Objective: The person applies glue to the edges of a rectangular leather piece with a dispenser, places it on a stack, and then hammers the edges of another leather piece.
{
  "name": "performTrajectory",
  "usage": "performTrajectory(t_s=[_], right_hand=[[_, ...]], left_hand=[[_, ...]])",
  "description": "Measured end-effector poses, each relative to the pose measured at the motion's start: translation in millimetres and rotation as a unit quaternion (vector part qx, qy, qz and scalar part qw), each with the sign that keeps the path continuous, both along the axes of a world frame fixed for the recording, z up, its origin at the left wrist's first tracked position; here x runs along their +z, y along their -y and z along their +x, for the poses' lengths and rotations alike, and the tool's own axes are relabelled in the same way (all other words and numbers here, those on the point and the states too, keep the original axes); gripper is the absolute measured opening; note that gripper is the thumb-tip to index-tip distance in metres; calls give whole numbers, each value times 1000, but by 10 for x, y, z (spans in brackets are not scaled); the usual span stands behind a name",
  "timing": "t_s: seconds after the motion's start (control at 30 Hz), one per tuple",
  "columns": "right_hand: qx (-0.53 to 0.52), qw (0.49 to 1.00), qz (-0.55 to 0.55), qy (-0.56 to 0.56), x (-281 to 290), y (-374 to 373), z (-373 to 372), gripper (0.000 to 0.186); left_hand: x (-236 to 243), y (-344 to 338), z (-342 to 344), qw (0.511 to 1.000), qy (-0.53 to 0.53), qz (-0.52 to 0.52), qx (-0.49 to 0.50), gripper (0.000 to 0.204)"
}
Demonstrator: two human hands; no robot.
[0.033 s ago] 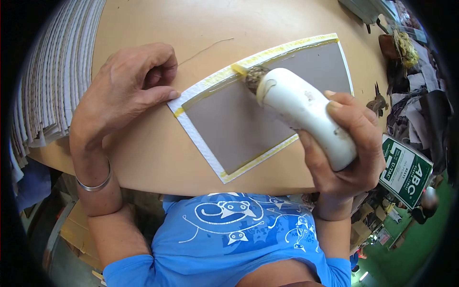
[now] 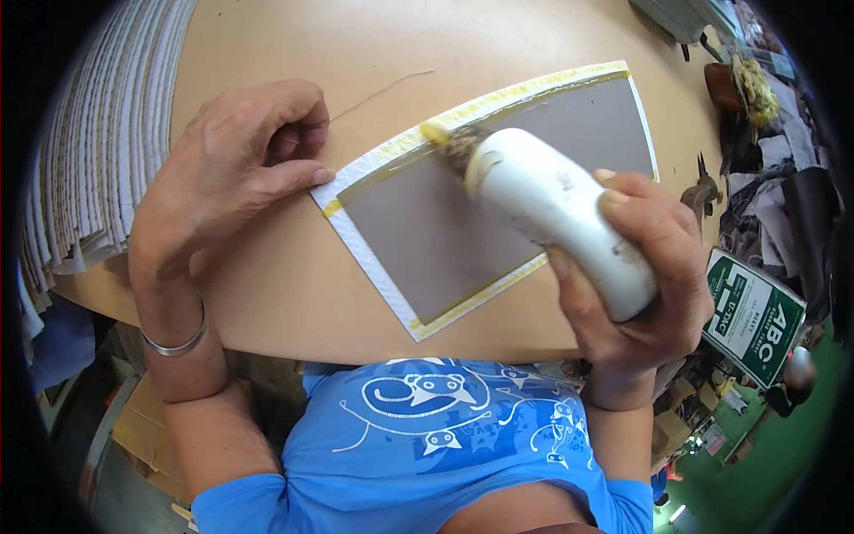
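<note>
A curved grey panel (image 2: 471,222) with a white, yellow-streaked border lies on the table, with glossy streaks along its upper edge. My left hand (image 2: 222,169) is closed, fingers curled, its thumb tip resting at the panel's upper left corner. My right hand (image 2: 649,267) grips a white cylindrical handle (image 2: 560,214) with a dark-bristled brush head (image 2: 454,151). Its yellow-coated tip is on or just over the upper border; contact is unclear. A thin thread (image 2: 391,87) lies beyond my left hand.
Stacked pale sheets (image 2: 107,133) stand at the left of the table (image 2: 294,36). At the right are a green-and-white can (image 2: 752,316), pliers-like tools (image 2: 703,191), a brown pot with yellowed material (image 2: 721,84) and a heap of fabric scraps (image 2: 792,196). Cardboard boxes (image 2: 142,436) sit below.
My right hand and the brush have shifted slightly left along the upper border, and the brush head is more blurred. My left hand has not visibly moved.
</note>
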State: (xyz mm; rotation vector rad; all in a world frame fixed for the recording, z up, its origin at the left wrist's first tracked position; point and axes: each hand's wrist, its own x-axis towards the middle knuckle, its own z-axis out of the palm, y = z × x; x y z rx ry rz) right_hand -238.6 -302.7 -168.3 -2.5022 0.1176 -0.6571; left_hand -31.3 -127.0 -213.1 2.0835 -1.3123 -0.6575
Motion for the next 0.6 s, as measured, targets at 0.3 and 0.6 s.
performTrajectory(t_s=[0.3, 0.6], right_hand=[[57, 996, -11, -63, 58, -219, 79, 48], [45, 997, -6, -58, 48, -313, 107, 44]], left_hand=[[-4, 4, 14, 1000, -8, 14, -4, 24], [-24, -26, 58, 1000, -10, 7, -24, 20]])
